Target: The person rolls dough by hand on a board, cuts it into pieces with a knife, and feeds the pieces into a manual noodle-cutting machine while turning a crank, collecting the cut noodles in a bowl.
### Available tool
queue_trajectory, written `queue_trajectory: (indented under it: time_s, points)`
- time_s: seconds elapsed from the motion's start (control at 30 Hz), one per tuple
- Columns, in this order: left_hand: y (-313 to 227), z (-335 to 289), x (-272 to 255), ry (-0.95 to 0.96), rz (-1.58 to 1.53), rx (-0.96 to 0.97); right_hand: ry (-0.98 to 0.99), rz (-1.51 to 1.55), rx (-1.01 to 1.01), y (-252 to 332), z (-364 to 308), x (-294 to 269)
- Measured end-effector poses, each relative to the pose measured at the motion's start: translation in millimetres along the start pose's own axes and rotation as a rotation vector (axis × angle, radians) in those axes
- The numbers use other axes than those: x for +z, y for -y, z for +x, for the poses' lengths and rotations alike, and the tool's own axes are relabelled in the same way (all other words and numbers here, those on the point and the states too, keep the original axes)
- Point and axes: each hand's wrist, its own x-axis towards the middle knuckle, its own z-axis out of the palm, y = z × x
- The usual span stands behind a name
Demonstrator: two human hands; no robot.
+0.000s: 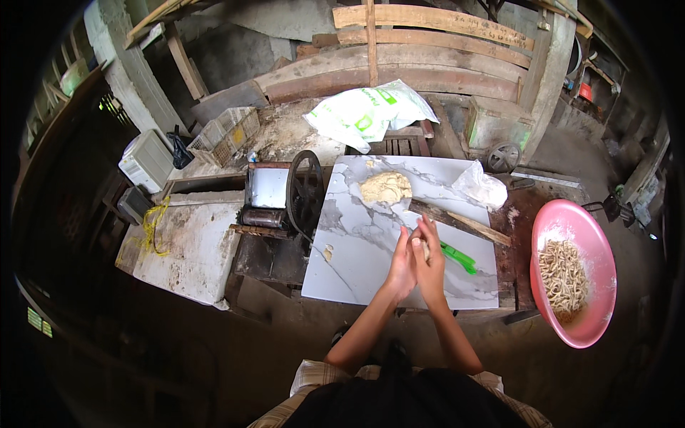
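Two bare hands, my own, reach out from the lower edge over a white, grey-veined worktop [357, 274]; my left hand [404, 268] and my right hand [430, 272] are pressed together, palm toward palm, fingers stretched away from me; between them shows a small pale piece of dough [426, 250], mostly hidden by my fingers, so I cannot tell its full shape.

Beyond my fingertips, toward the far edge, sits a rough, cream-coloured dough lump [385, 187]; to its right lies a clear plastic bag [482, 185] with something white in it; a long wooden stick [471, 225] slants between the lump and the right edge; a bright green tool [459, 257] lies just beside my right hand, partly covered by it; a small dough scrap [328, 252] rests well to the left.

To the right of the worktop stands a pink basin [605, 285], holding a heap of pale, floury strips [564, 274]; to the left is a metal machine with a dark spoked wheel [305, 194]; behind everything, a white sack with green print [371, 114] lies crumpled.
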Motion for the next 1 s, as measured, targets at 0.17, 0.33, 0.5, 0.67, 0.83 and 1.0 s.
queue_trajectory:
  time_s: [0.17, 0.33, 0.5, 0.67, 0.83, 1.0]
  points:
    - [-15.5, -4.2, 5.1, -0.191, 0.128, 0.104, -0.208, -0.002, 0.065, 28.9, 9.0, 23.2]
    - [-36.6, -2.8, -9.9, -0.253, 0.101, 0.413, -0.343, 0.72, 0.354, 47.9, 35.1, 23.8]
    - [-58.2, 12.0, -6.6, -0.058, 0.101, 0.484, -0.142, 0.935, 0.379, 48.0, 37.7, 49.8]
    - [-74.3, 2.4, 1.0, -0.036, 0.196, 0.297, -0.157, 0.266, 0.019, 65.5, 35.9, 65.3]
    - [-63.9, -16.1, 6.4, -0.004, 0.062, 0.1, -0.073, -0.078, 0.005, 90.3, 40.5, 49.4]
    - [-98.1, 6.9, 10.8, -0.032, 0.15, 0.239, -0.059, -0.208, -0.121, 93.5, 12.6, 60.8]
